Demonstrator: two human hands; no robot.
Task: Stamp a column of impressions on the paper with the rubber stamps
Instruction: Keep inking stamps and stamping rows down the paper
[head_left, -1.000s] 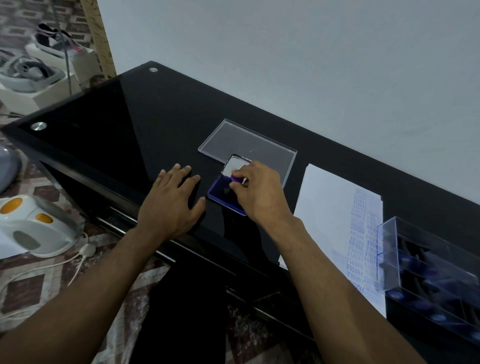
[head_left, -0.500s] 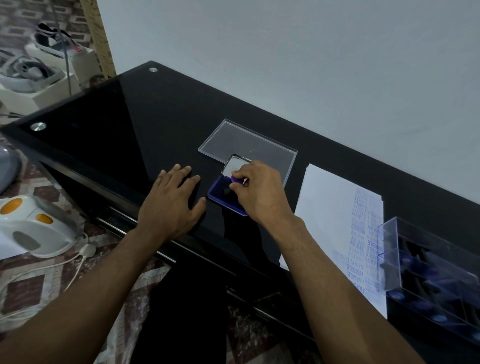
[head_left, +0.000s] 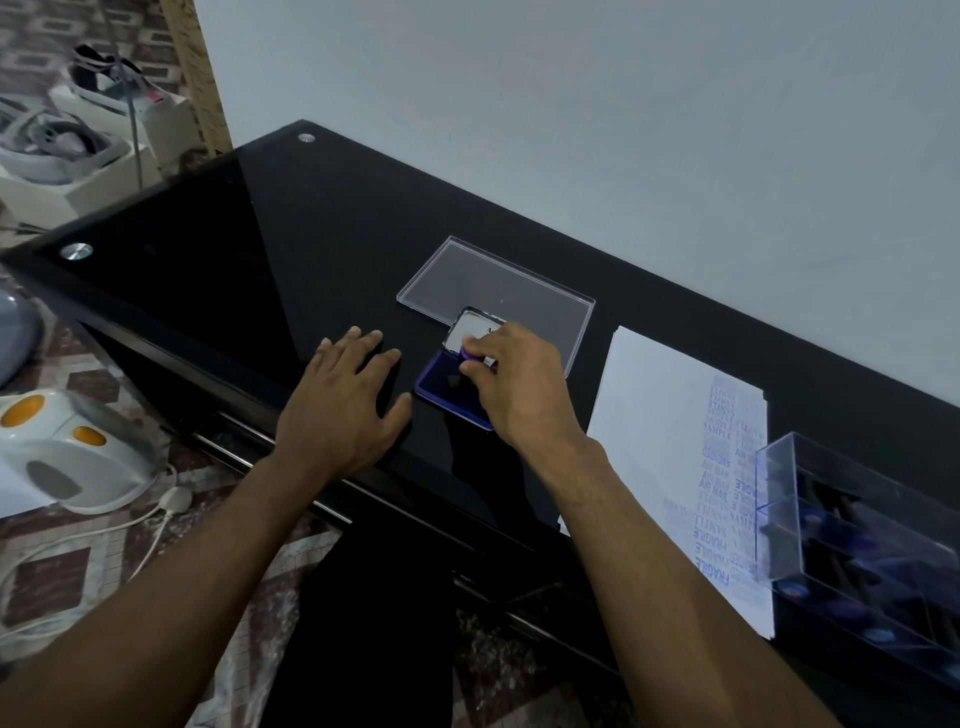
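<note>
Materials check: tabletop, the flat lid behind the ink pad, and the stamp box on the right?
Tabletop: looks like glossy black glass, mirror reflections, metal studs. Lid: clear rigid plastic, probably acrylic, bright edges. Stamp box: the same clear plastic, stamps visible through its walls.

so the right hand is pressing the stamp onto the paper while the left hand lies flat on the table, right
Not quite. In the head view the right hand presses the stamp onto the blue ink pad, not the paper, which lies untouched to its right. The left hand does lie flat on the table.
</note>
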